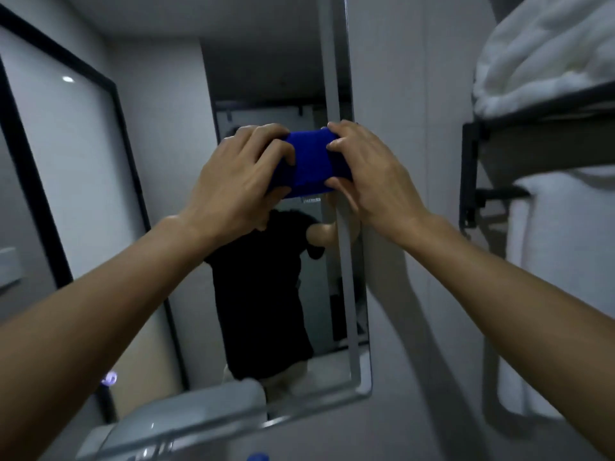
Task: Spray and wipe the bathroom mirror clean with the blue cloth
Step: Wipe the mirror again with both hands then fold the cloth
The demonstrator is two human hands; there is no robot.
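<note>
The blue cloth is bunched into a folded pad and held up in front of the bathroom mirror, near its right side. My left hand grips the cloth's left end and my right hand grips its right end. Both arms reach forward and up. The mirror reflects a person in a black shirt behind the cloth. A blue cap, possibly the spray bottle's, peeks in at the bottom edge.
A black wall rack at the right carries folded white towels, with another towel hanging below. A pale shelf or fixture sits under the mirror. The mirror's frosted right edge strip borders a plain grey wall.
</note>
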